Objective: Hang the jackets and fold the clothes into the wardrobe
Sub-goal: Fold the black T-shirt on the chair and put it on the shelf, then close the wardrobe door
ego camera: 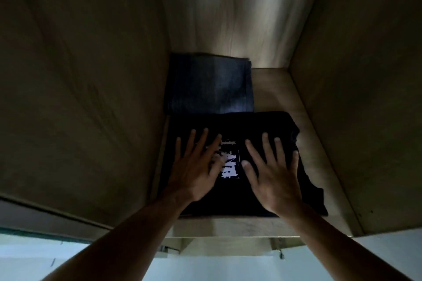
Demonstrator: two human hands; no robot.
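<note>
A folded black T-shirt (235, 125) with a white print lies at the front of a wooden wardrobe shelf (274, 89). Behind it, against the back wall, lies a folded piece of dark blue denim (210, 84). My left hand (194, 166) rests flat on the shirt's left half, fingers spread and straight. My right hand (274, 173) lies flat on its right half, fingers also spread. The shirt's right edge hangs a little ragged towards the shelf's front corner.
The compartment is narrow, with wooden side walls (80, 98) close on the left and right and a lit back panel (239, 18). A strip of bare shelf runs along the right of the clothes. Below the shelf's front edge (228, 226) is a pale floor.
</note>
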